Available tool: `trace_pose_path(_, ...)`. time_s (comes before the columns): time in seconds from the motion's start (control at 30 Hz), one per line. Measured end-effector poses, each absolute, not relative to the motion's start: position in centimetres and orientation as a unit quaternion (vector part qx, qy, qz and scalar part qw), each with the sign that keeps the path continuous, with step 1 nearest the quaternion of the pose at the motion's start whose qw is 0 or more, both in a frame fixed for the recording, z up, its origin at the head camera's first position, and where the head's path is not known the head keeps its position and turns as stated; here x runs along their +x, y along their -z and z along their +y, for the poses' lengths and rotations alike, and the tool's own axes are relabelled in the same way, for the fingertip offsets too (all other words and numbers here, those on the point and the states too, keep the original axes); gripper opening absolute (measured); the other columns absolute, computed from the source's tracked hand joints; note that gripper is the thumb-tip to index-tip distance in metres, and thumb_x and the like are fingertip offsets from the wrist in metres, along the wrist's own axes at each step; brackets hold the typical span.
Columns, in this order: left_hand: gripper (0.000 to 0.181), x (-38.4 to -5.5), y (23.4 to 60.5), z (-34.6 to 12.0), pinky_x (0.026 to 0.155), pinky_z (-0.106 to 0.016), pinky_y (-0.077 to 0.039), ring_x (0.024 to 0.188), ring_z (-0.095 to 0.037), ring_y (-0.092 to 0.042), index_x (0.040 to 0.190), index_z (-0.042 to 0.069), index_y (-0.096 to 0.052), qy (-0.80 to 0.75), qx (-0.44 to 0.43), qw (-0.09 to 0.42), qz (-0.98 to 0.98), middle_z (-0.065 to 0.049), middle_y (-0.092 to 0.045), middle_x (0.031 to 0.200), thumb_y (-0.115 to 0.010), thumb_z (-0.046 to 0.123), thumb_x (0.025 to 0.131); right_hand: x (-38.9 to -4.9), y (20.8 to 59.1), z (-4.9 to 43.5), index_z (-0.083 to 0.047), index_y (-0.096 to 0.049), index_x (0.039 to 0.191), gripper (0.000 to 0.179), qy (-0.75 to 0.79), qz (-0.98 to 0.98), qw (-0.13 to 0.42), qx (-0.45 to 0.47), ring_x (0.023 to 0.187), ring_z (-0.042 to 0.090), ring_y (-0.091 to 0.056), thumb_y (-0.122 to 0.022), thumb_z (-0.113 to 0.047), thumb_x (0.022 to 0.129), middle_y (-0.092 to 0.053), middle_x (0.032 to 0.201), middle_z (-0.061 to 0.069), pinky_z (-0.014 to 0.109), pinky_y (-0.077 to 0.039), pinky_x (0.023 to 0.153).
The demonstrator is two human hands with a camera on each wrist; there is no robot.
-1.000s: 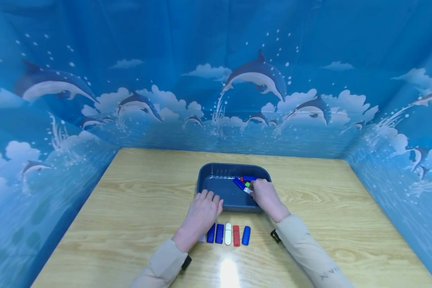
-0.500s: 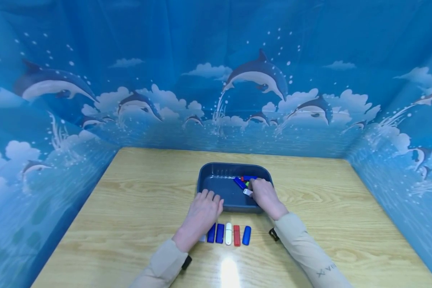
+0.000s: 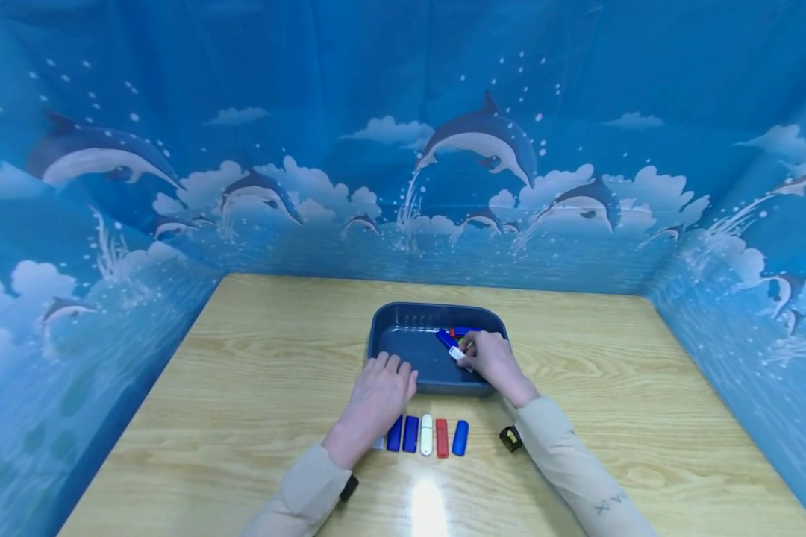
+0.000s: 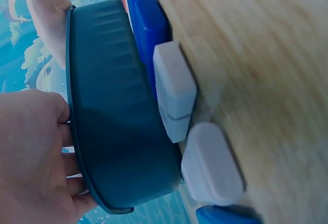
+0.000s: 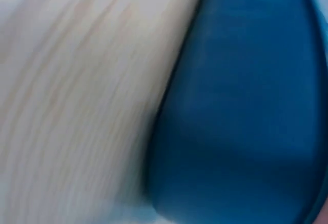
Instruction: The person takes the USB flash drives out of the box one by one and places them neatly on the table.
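A dark blue tray point(image 3: 403, 339) sits mid-table. My right hand point(image 3: 468, 350) reaches into its right side and pinches a white USB stick point(image 3: 457, 353). Beside it in the tray lie a blue stick point(image 3: 445, 339) and a few more sticks, partly hidden by the hand. My left hand point(image 3: 391, 373) rests with straight fingers on the tray's near-left rim point(image 4: 77, 147). The right wrist view shows only the blurred tray wall point(image 5: 241, 106) and the table.
A row of USB sticks lies on the wooden table point(image 3: 242, 373) in front of the tray: two blue point(image 3: 402, 434), a white point(image 3: 426, 435), a red point(image 3: 441, 438), a blue point(image 3: 460, 438). White sticks point(image 4: 174, 88) lie under my left wrist. Blue dolphin-print walls enclose three sides.
My right hand has shifted slightly left and farther into the tray with the white stick pinched in it. The left hand and the row of sticks have not moved.
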State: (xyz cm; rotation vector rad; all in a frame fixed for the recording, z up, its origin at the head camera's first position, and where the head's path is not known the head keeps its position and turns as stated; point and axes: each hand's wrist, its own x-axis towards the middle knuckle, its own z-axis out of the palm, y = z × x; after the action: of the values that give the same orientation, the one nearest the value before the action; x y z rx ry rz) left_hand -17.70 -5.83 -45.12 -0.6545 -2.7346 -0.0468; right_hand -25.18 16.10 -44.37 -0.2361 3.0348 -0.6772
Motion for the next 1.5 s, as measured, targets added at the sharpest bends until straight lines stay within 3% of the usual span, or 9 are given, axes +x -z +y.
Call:
trace_pose_path(0.27, 0.030, -17.8, 45.1, -5.8, 0.082, -0.035, -0.053, 0.090, -0.020, -0.059, 0.100, 0.011, -0.071, 0.013, -0.233, 0.168, -0.958, -0.003, -0.067, 0.092, -0.051, 0.033, 0.106, -24.8, 43.7, 16.6, -0.005, -0.072, 0.099, 0.017, 0.344, 0.938, 0.013, -0.052, 0.079, 0.019, -0.070, -0.081, -0.013, 0.087, -0.074, 0.086, 0.005, 0.037, -0.057, 0.071)
trace_pose_path(0.43, 0.032, -17.9, 45.1, -5.7, 0.086, -0.037, -0.054, 0.093, -0.021, -0.060, 0.102, 0.012, -0.071, 0.019, -0.228, 0.155, -0.961, -0.004, -0.067, 0.094, -0.049, 0.033, 0.107, -23.9, 43.2, 17.1, -0.002, -0.070, 0.108, 0.021, 0.392, 0.919, 0.017, -0.039, 0.081, 0.019, -0.071, -0.077, -0.011, 0.090, -0.073, 0.094, 0.008, 0.035, -0.059, 0.070)
trace_pose_path(0.8, 0.031, -17.9, 45.2, -5.8, 0.087, -0.037, -0.054, 0.093, -0.022, -0.059, 0.100, 0.011, -0.070, 0.014, -0.228, 0.161, -0.960, -0.004, -0.067, 0.093, -0.049, 0.033, 0.107, -21.1, 41.6, 18.0, 0.000, -0.062, 0.127, 0.036, 0.499, 0.865, 0.036, -0.035, 0.083, 0.022, -0.072, -0.073, -0.005, 0.092, -0.071, 0.102, 0.015, 0.042, -0.061, 0.077)
trace_pose_path(1.07, 0.029, -17.7, 45.2, -5.9, 0.086, -0.037, -0.054, 0.091, -0.022, -0.060, 0.098, 0.011, -0.070, 0.017, -0.234, 0.173, -0.956, -0.004, -0.066, 0.091, -0.052, 0.032, 0.106, -18.1, 41.0, 18.3, -0.001, -0.062, 0.124, 0.035, 0.491, 0.868, 0.039, -0.052, 0.083, 0.021, -0.071, -0.074, -0.006, 0.091, -0.069, 0.102, 0.012, 0.042, -0.061, 0.074)
trace_pose_path(1.5, 0.029, -17.7, 45.2, -5.9, 0.085, -0.037, -0.053, 0.092, -0.022, -0.060, 0.098, 0.011, -0.070, 0.019, -0.234, 0.176, -0.956, -0.004, -0.066, 0.091, -0.051, 0.032, 0.106, -13.7, 43.2, 20.3, -0.003, -0.063, 0.124, 0.043, 0.496, 0.864, 0.062, -0.067, 0.080, 0.018, -0.070, -0.078, 0.002, 0.084, -0.069, 0.098, 0.010, 0.029, -0.060, 0.067)
